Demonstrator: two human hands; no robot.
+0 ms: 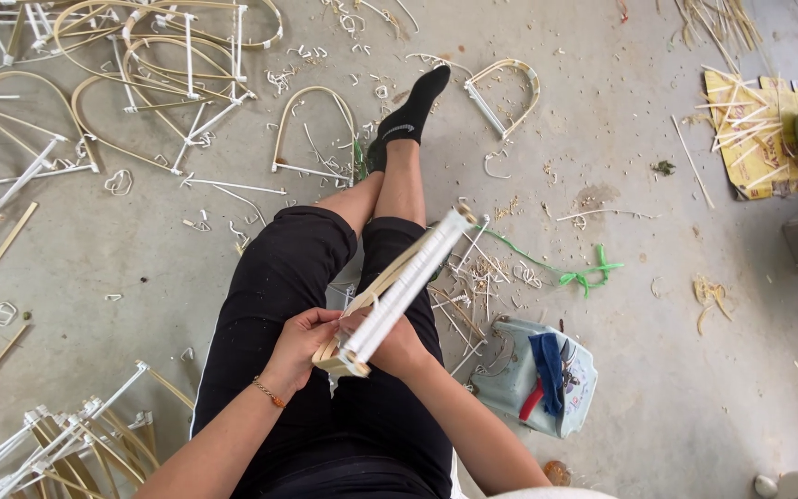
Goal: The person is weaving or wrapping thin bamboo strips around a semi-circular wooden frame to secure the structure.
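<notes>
2 hands clamp the bamboo frame (404,282) over the lap — left hand (299,344) beside its near end, right hand (397,349) beneath.

Bundle of strips (399,291) over lap btwn both hands, tray (510,379) on floor to right, bent frames (168,65) far left

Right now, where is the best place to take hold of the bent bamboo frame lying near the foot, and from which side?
Probably the straight white bar closing the arch-shaped bamboo frame. Come from above, on the near side: the frame lies flat on the floor, with its curved top pointing away.
</notes>
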